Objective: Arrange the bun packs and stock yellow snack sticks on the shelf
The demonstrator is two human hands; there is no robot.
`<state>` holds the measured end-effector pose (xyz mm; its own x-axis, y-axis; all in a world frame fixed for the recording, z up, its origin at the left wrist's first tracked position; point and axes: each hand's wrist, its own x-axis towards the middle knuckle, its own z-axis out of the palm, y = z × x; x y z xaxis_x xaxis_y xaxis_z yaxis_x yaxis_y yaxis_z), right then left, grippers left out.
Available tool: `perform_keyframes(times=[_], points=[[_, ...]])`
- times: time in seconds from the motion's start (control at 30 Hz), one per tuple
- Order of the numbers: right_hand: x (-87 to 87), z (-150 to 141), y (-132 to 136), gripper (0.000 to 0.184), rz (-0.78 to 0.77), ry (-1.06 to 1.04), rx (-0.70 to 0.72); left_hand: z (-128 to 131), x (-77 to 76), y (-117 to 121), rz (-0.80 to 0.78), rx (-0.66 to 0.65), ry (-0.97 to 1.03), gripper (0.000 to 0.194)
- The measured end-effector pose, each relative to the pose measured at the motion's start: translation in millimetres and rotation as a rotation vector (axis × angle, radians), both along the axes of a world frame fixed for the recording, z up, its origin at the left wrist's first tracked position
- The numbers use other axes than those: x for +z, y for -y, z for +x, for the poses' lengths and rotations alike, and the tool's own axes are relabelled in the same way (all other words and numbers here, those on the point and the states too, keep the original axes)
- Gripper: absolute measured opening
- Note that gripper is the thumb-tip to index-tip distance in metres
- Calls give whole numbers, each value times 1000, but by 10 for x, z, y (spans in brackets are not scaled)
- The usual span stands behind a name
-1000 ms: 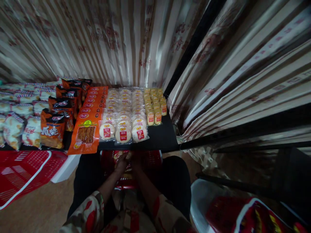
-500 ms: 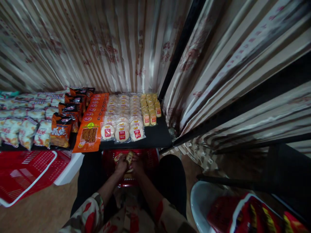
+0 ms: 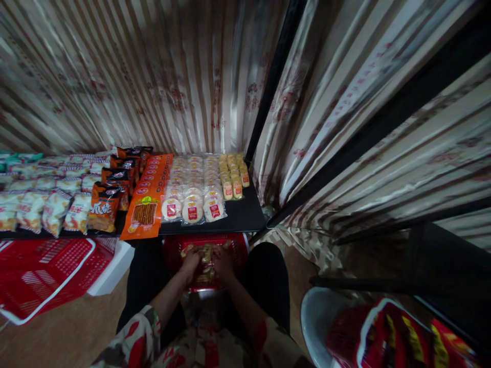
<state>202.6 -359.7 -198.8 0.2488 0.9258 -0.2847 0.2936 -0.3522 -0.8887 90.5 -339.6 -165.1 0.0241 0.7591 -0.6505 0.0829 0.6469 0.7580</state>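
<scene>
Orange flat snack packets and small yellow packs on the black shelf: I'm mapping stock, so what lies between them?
Three columns of clear-wrapped round white crackers, in the head view.

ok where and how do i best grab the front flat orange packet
Probably pinch the orange packet by its near edge, coming in low from the near side: it lies nearly flat, and that edge juts past the front of the black table.

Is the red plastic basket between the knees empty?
Not empty: small yellow wrapped snacks show inside the red plastic basket. How full, I cannot tell.
</scene>
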Motion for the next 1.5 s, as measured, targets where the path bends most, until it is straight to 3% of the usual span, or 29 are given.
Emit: perform_keyframes(times=[0.17,0.33,0.47,0.67,0.9,1.3,1.5], points=[[133,88,76,32,40,115,80,3,172,27,-69,80,135,31],[256,173,140,25,140,389,206,-39,409,46,-120,113,238,24],[335,252,163,22,197,409,267,-65,499,57,-210,124,363,16],[343,377,158,20,198,197,305,-79,514,60,-268,184,416,13],[376,435,180,19,82,-232,283,-54,571,53,-331,107,457,8],[445,448,239,19,17,-340,125,-4,603,53,-352,-74,411,30],[589,533,266,24,58,-370,158,9,698,82,-267,-111,393,20]])
